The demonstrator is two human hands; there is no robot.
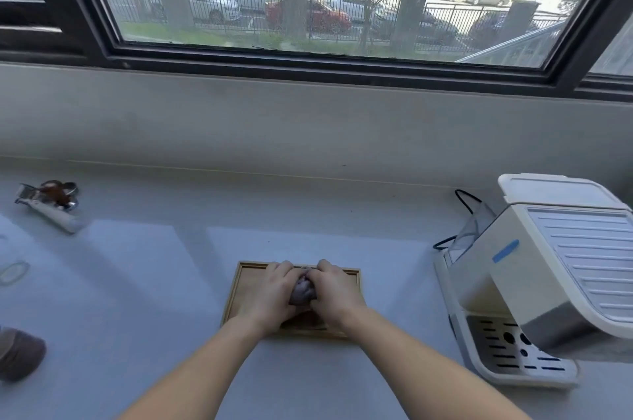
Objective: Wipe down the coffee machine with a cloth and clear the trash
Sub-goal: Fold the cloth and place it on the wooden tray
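A small wooden tray (246,286) lies on the grey counter in front of me. Over it, my left hand (274,292) and my right hand (334,292) close together around a bunched grey-purple cloth (302,290); only a small part of the cloth shows between the fingers. The white coffee machine (548,268) stands to the right, about a hand's length from the tray, with its perforated drip tray (513,351) facing me. A strip of blue tape (505,250) sticks to its side.
A portafilter with a white handle (51,207) and brown coffee grounds lies at the far left. A brown rounded object (19,352) sits at the left edge. A black cord (462,203) trails behind the machine. A ledge and a window run along the back.
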